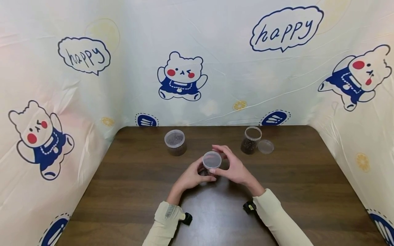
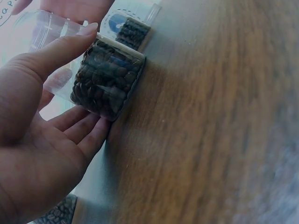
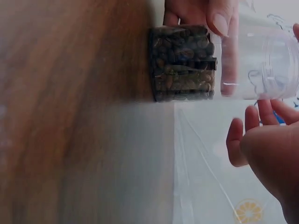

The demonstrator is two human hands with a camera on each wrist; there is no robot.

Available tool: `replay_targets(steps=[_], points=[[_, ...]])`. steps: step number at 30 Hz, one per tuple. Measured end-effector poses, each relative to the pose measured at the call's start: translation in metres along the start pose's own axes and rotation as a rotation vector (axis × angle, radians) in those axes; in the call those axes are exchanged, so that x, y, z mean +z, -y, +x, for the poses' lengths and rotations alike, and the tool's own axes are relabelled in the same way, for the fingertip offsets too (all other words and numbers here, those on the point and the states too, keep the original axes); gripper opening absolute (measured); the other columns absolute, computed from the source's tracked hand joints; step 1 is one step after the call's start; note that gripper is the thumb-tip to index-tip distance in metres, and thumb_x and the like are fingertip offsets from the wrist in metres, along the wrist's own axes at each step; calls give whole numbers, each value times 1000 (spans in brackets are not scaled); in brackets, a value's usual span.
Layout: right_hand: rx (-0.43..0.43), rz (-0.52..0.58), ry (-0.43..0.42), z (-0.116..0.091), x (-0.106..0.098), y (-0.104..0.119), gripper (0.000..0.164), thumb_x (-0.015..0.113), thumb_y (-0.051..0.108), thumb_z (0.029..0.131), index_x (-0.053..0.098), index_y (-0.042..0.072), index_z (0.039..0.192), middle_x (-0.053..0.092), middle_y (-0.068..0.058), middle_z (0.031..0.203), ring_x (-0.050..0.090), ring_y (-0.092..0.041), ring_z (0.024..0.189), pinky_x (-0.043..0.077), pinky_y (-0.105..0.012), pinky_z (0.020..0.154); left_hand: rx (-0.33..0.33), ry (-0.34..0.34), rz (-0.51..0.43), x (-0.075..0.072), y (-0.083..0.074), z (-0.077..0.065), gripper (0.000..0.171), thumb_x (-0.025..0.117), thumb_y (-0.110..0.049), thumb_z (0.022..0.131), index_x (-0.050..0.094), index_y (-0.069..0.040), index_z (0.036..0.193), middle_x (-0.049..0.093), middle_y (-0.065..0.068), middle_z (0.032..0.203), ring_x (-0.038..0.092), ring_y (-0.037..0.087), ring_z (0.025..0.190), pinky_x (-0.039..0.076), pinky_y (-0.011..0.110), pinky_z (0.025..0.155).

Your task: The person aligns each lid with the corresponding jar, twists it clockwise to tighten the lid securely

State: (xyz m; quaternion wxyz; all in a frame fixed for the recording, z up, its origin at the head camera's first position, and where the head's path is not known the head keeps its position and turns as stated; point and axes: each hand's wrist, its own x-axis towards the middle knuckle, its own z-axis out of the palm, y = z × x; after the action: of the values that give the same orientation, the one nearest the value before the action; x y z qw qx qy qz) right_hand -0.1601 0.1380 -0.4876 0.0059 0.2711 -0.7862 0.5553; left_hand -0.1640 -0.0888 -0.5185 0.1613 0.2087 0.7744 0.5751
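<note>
A clear plastic jar (image 3: 184, 63) of coffee beans stands upright on the wooden table, filled to about half. Its translucent lid (image 1: 212, 160) sits on top. My left hand (image 1: 190, 176) grips the jar's body, thumb on the near side and fingers round the far side. At the top, my right hand (image 1: 236, 169) holds the lid, with its thumb at the front edge and fingers behind. From the head view the hands hide most of the jar's body.
A wider lidded jar (image 1: 176, 150) of dark contents is at the back left. Toward the back right stands an uncovered jar (image 1: 248, 145) with dark beans, and a round lid (image 1: 266, 146) lies beside it. A printed curtain (image 1: 215, 68) hangs behind the table (image 1: 123, 205).
</note>
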Motion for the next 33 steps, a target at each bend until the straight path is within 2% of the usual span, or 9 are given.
replay_targets(steps=[5,9,11,17,23,27,30,33], points=[[-39,24,34,3,-1,-3,75,84,13,90,48,20,155,54,-10,150,55,-18,129,47,-32,105,4,9,-4,-1,1,1,76,91,-21,84,53,-33,149,63,-4,144,63,17,130,49,44,112],[-44,14,26,3,0,1,70,84,14,89,53,21,151,55,-15,148,54,-17,125,46,-33,104,5,13,-6,-1,2,1,76,91,-22,84,53,-33,149,63,-3,144,63,17,131,48,44,113],[-44,-10,13,2,1,3,69,85,16,88,54,21,150,56,-13,146,52,-17,125,46,-34,103,4,14,-6,-1,2,1,76,91,-22,84,53,-33,149,62,-3,145,62,17,132,48,44,114],[-61,-159,-62,0,8,8,67,88,24,86,58,18,146,59,-3,138,48,-18,120,47,-40,99,2,21,1,-2,1,0,78,89,-20,86,50,-30,153,61,0,147,60,19,137,48,37,114],[-48,-324,-173,-3,20,18,66,89,35,84,60,12,140,57,-8,130,47,-25,119,43,-47,96,-5,22,25,-2,1,0,83,88,-20,88,45,-31,158,57,-1,153,57,21,141,48,37,115],[-44,-404,-225,-4,26,20,68,89,38,83,60,9,138,56,-11,125,47,-28,114,37,-45,93,3,24,25,-2,1,-1,83,86,-16,89,44,-27,159,57,3,153,57,23,140,49,28,109],[-33,-421,-213,-4,26,21,70,88,40,84,58,10,139,55,-12,127,46,-28,115,36,-46,92,3,28,29,-2,1,-1,82,85,-14,89,43,-26,159,57,4,153,57,23,139,50,26,107],[-4,-382,-149,-4,22,21,78,88,43,84,54,12,147,52,-12,134,46,-29,121,39,-49,96,8,29,28,-2,1,0,81,84,-13,90,43,-23,159,57,5,153,57,24,139,50,29,109]])
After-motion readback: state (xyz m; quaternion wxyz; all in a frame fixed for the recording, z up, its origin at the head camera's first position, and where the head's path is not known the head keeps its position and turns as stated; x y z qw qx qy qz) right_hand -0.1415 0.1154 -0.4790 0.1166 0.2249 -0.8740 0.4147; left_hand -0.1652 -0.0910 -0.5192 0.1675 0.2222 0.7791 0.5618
